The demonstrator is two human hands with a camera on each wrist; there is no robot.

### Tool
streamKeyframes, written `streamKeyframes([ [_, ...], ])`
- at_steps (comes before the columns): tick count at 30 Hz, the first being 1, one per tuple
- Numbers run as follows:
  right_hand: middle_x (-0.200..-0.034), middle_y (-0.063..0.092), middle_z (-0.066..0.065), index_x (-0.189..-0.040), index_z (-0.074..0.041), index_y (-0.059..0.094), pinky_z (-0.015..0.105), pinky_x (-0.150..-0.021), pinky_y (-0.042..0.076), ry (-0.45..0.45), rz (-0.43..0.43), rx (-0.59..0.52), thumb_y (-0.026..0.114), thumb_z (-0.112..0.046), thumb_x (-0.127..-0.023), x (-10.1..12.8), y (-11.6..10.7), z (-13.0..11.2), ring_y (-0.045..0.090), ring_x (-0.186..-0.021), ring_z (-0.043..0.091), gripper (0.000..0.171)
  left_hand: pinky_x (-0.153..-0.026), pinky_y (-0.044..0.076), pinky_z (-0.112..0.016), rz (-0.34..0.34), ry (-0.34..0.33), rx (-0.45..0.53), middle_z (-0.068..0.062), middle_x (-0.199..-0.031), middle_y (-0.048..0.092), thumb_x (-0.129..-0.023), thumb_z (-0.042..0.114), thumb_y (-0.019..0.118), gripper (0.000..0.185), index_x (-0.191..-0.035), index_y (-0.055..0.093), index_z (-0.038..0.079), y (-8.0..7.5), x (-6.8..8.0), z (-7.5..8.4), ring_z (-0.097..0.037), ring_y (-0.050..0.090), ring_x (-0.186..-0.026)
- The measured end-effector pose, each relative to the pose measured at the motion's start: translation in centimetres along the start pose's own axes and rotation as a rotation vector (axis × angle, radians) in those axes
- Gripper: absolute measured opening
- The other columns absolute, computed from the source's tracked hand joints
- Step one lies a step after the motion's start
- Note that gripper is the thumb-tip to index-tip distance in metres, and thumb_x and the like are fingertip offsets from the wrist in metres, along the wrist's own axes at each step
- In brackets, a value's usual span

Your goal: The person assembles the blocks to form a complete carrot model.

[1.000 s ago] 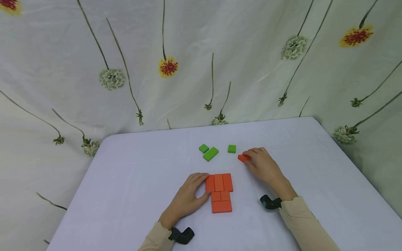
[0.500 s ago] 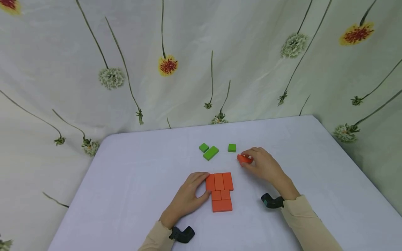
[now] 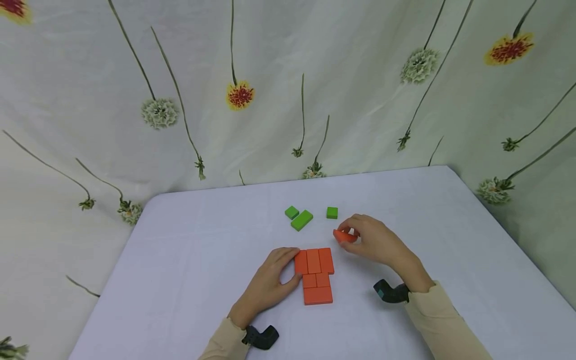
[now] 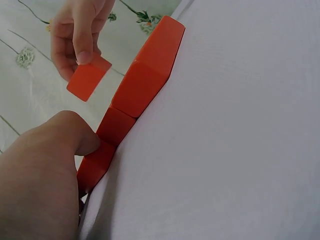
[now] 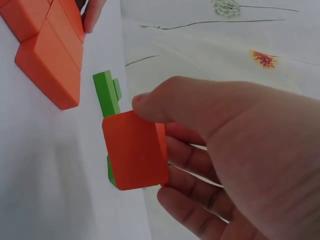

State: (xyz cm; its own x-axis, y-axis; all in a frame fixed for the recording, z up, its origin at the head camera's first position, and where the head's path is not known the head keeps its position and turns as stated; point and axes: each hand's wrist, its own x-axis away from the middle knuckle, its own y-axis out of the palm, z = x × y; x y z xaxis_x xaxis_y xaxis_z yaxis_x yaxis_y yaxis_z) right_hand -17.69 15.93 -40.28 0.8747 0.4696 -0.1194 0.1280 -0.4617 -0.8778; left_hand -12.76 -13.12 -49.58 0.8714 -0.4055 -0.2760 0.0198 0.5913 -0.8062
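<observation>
Orange block (image 3: 344, 236) is pinched between thumb and fingers of right hand (image 3: 375, 242), lifted off the table (image 3: 189, 250), just far-right of the orange block cluster (image 3: 316, 275). Left hand (image 3: 267, 282) rests fingertips on the cluster's left edge, steadying it. Best to lower the block flat, edges aligned with the 3 far blocks, without nudging them. 3 green blocks (image 3: 301, 220) lie farther back.

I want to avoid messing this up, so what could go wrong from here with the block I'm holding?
The right hand pinches the orange block above the table; a loose pinch could drop it. Setting it down hard might shift the orange cluster, which only the left hand steadies at one side.
</observation>
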Motion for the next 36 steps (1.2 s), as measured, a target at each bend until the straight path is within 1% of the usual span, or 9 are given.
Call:
streamKeyframes([
  [5, -0.097, 0.066, -0.006, -0.111, -0.015, 0.073, 0.025, -0.072, 0.054, -0.029, -0.067, -0.028, 0.083, -0.018, -0.085, 0.3, -0.5, -1.0, 0.061, -0.085, 0.014, 0.028, -0.116, 0.045, -0.038, -0.004, -0.001, 0.004, -0.003, -0.144, 0.058, -0.095, 0.027, 0.073, 0.055, -0.144, 0.058, 0.008, 0.0, 0.0, 0.0, -0.018, 0.050, -0.138],
  [10, -0.095, 0.065, -0.009, -0.112, -0.016, 0.073, 0.023, -0.069, 0.053, -0.068, -0.113, -0.052, 0.084, -0.020, -0.084, 0.6, -0.7, -1.6, 0.059, -0.086, 0.012, 0.030, -0.116, 0.046, -0.038, -0.012, -0.007, 0.007, -0.003, -0.145, 0.058, -0.095, 0.027, 0.072, 0.054, -0.144, 0.058, 0.009, 0.0, 0.0, 0.0, -0.019, 0.050, -0.138],
  [14, -0.096, 0.065, -0.011, -0.113, -0.018, 0.073, 0.023, -0.071, 0.054, -0.094, -0.168, -0.089, 0.084, -0.020, -0.084, 0.8, -0.7, -1.9, 0.057, -0.086, 0.010, 0.031, -0.116, 0.046, -0.039, -0.005, -0.003, 0.009, -0.002, -0.144, 0.058, -0.095, 0.027, 0.073, 0.054, -0.144, 0.058, 0.009, 0.0, 0.0, 0.0, -0.018, 0.050, -0.138],
  [18, -0.099, 0.066, -0.013, -0.112, -0.019, 0.073, 0.024, -0.074, 0.054, -0.120, -0.226, -0.132, 0.084, -0.021, -0.084, 0.8, -0.4, -2.2, 0.058, -0.088, 0.008, 0.030, -0.116, 0.045, -0.038, -0.004, -0.001, 0.008, -0.002, -0.145, 0.058, -0.095, 0.028, 0.073, 0.055, -0.144, 0.058, 0.009, 0.0, 0.0, 0.0, -0.018, 0.049, -0.138],
  [21, -0.101, 0.067, -0.014, -0.111, -0.021, 0.074, 0.024, -0.076, 0.054, -0.142, -0.251, -0.150, 0.084, -0.021, -0.085, 0.9, -0.1, -2.4, 0.058, -0.088, 0.007, 0.029, -0.116, 0.045, -0.039, -0.004, -0.002, 0.013, -0.002, -0.145, 0.058, -0.095, 0.027, 0.073, 0.054, -0.144, 0.059, 0.009, 0.0, 0.0, -0.1, -0.018, 0.049, -0.138],
  [30, -0.093, 0.062, -0.015, -0.106, -0.024, 0.073, 0.023, -0.074, 0.052, -0.210, -0.334, -0.207, 0.082, -0.018, -0.086, 1.0, 0.8, -3.7, 0.056, -0.085, 0.008, 0.023, -0.116, 0.045, -0.039, 0.002, 0.007, 0.025, -0.002, -0.145, 0.057, -0.095, 0.026, 0.073, 0.054, -0.144, 0.058, 0.009, -0.1, 0.2, -0.1, -0.018, 0.049, -0.139],
  [36, -0.090, 0.061, -0.015, -0.103, -0.023, 0.071, 0.021, -0.074, 0.052, -0.259, -0.380, -0.235, 0.085, -0.020, -0.085, 1.2, 1.1, -4.4, 0.056, -0.083, 0.004, 0.023, -0.116, 0.045, -0.039, 0.007, 0.015, 0.028, -0.002, -0.145, 0.057, -0.095, 0.026, 0.073, 0.054, -0.144, 0.058, 0.008, -0.1, 0.1, -0.2, -0.018, 0.048, -0.139],
])
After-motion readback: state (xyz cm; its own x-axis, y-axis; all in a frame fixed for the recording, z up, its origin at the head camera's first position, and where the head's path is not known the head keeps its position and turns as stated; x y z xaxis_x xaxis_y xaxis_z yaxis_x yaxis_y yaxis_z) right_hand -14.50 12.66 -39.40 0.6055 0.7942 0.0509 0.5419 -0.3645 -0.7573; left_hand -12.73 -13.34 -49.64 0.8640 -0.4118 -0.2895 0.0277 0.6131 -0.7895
